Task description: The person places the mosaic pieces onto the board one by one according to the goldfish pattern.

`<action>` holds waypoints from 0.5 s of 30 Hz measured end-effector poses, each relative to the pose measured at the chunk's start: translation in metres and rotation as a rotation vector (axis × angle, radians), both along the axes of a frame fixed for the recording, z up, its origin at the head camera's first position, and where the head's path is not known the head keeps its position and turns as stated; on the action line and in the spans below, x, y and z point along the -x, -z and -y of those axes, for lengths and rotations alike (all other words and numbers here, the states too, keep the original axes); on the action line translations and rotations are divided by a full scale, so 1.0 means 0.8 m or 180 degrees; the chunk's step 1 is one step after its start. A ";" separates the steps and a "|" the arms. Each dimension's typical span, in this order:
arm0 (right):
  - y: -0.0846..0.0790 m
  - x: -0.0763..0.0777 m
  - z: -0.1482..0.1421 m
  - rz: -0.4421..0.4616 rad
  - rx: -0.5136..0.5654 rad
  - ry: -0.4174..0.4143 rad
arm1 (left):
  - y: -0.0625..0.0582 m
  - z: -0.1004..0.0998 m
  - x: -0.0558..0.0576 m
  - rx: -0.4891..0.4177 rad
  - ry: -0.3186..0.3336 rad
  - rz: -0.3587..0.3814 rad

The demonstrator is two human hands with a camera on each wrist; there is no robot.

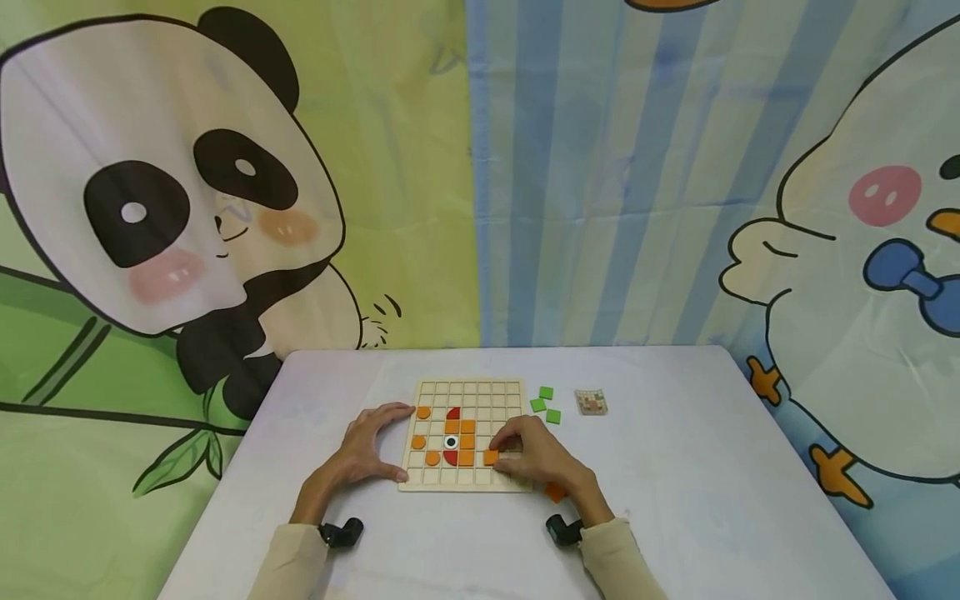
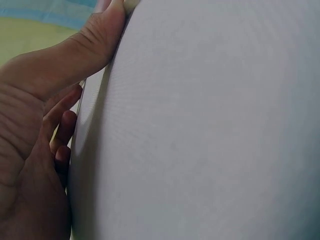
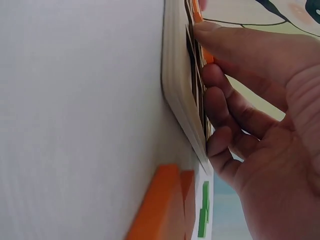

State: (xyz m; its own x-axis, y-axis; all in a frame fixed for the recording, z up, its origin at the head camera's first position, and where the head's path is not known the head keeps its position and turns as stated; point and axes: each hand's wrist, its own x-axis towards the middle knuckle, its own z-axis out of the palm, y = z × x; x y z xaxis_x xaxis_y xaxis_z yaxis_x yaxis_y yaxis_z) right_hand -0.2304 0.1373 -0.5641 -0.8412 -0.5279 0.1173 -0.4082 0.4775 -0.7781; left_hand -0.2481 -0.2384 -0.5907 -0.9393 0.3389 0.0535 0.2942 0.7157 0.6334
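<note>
Orange tile (image 1: 490,457) in right hand's (image 1: 537,452) pinch

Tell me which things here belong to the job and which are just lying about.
Job, seemingly:
pale wooden grid board
orange tile in the right hand
flat red, orange and white tiles on the board
loose orange pieces

Lying aside, perhaps for later:
three green squares
small patterned square

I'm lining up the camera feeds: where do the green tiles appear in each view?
Head: the green tiles lie just right of the wooden board.
Left wrist: not in it.
Right wrist: near the bottom, right of centre, to the right of loose orange pieces.
Shared landmark: the white tabletop.
</note>
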 end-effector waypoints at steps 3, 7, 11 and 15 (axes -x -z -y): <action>0.000 -0.002 0.006 -0.0017 -0.0050 -0.0009 | 0.001 0.001 -0.002 0.0023 -0.0019 0.0001; -0.004 -0.005 0.011 -0.0014 -0.0081 0.0019 | 0.002 0.001 -0.003 0.0037 -0.0025 -0.0010; -0.009 -0.005 0.010 0.0001 -0.0071 0.0028 | 0.001 0.000 -0.001 0.0005 -0.0009 -0.0009; -0.008 -0.005 0.011 -0.0015 -0.0075 0.0014 | 0.000 0.000 0.000 0.0016 0.0010 -0.0035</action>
State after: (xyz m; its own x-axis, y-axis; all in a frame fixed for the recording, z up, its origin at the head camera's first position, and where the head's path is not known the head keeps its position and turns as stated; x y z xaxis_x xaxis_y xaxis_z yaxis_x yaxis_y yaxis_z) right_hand -0.2268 0.1288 -0.5577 -0.8429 -0.5269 0.1088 -0.4097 0.4975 -0.7646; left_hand -0.2485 -0.2383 -0.5905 -0.9376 0.3420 0.0621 0.3034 0.7179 0.6266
